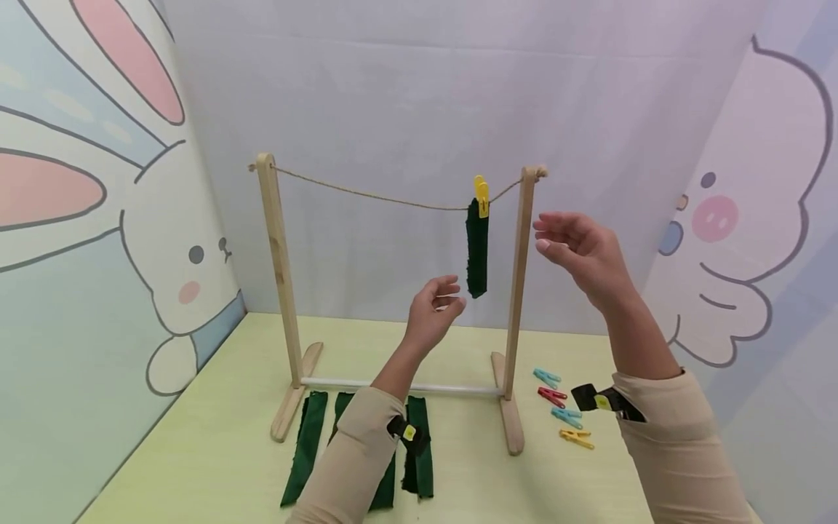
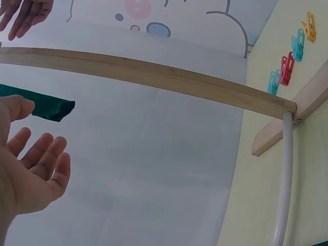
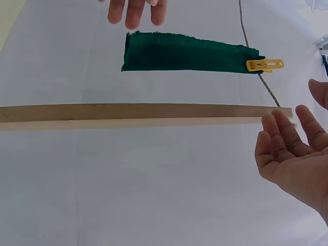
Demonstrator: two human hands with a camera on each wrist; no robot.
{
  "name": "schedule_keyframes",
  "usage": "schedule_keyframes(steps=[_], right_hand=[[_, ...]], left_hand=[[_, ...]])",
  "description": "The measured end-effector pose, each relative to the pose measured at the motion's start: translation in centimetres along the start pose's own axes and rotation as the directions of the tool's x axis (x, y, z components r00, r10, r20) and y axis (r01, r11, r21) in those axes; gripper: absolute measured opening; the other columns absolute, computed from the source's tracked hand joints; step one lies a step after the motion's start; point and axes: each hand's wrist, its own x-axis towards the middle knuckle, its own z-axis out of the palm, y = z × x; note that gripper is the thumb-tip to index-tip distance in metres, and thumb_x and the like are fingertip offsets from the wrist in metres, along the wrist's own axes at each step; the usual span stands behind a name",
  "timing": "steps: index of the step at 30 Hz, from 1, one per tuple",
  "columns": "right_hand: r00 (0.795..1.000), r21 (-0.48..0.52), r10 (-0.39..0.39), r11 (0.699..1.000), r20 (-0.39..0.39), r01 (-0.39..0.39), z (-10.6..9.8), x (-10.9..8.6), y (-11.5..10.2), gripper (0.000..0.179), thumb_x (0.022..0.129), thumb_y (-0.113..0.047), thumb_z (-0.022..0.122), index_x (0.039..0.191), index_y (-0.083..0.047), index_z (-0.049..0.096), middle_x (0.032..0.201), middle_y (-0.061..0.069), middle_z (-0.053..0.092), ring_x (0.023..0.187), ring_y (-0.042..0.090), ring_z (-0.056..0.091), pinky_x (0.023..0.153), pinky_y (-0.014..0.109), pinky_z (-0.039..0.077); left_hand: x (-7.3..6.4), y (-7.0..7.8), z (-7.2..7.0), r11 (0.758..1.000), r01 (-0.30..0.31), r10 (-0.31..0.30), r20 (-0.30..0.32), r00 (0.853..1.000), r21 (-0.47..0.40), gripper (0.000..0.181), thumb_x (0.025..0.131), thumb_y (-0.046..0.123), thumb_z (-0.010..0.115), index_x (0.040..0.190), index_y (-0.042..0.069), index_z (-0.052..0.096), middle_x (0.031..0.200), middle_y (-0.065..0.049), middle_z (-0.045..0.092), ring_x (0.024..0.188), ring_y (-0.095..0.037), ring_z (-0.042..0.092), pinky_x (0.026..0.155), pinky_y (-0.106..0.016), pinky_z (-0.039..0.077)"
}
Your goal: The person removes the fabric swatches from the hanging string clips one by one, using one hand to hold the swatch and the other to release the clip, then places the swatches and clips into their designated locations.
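A dark green cloth strip [image 1: 477, 251] hangs from a sagging rope [image 1: 373, 195], pinned near the right post by a yellow clothespin [image 1: 481, 196]. My left hand [image 1: 433, 313] is just left of the strip's lower end, fingers loosely bent and holding nothing. In the left wrist view the thumb of that hand [image 2: 33, 169] overlaps the cloth, but whether they touch I cannot tell. To the right of the wooden post [image 1: 519, 284] my right hand [image 1: 583, 255] is raised, its fingers relaxed and apart from the clothespin. The right wrist view shows the strip [image 3: 189, 54] and clothespin [image 3: 264, 65] sideways.
Several more green cloth strips [image 1: 308, 444] lie at the front of the table, partly behind my left arm. Several clothespins [image 1: 552, 397], blue, red and yellow, lie right of the stand. A white bar [image 1: 452, 390] joins the wooden feet. Walls with cartoon animals enclose the table.
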Motion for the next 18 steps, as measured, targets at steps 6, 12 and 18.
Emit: schedule_keyframes(steps=[6, 12, 18], right_hand=[[0.999, -0.008, -0.043, 0.999, 0.013, 0.043, 0.2, 1.1, -0.6, 0.031, 0.089, 0.000, 0.060, 0.118, 0.008, 0.054, 0.111, 0.022, 0.059, 0.098, 0.021, 0.057, 0.079, 0.018, 0.047], [0.996, 0.044, -0.082, 0.996, 0.019, 0.081, 0.7, 2.1, -1.1, 0.032, 0.087, 0.002, 0.062, 0.117, 0.010, 0.054, 0.109, 0.022, 0.058, 0.099, 0.026, 0.055, 0.080, 0.019, 0.047], [0.995, 0.052, -0.100, 0.994, 0.018, 0.099, 1.2, 2.9, -1.3, 0.033, 0.086, 0.005, 0.061, 0.117, 0.011, 0.053, 0.109, 0.013, 0.061, 0.100, 0.024, 0.056, 0.082, 0.020, 0.046]], left_hand=[[0.9, 0.3, 0.4, 0.995, 0.018, -0.019, -0.007, 1.000, -0.096, 0.039, 0.090, 0.013, 0.063, 0.127, 0.009, 0.053, 0.116, -0.011, 0.058, 0.103, -0.022, 0.057, 0.086, -0.033, 0.047], [1.8, 0.8, 0.9, 0.994, 0.004, -0.002, 0.018, 1.000, -0.112, 0.045, 0.090, 0.013, 0.063, 0.132, 0.006, 0.048, 0.125, -0.013, 0.053, 0.112, -0.025, 0.052, 0.088, -0.032, 0.046], [2.4, 1.3, 1.4, 0.992, 0.023, -0.017, 0.055, 0.998, -0.128, 0.051, 0.088, 0.008, 0.064, 0.136, 0.007, 0.045, 0.125, -0.013, 0.054, 0.114, -0.025, 0.051, 0.090, -0.032, 0.045]])
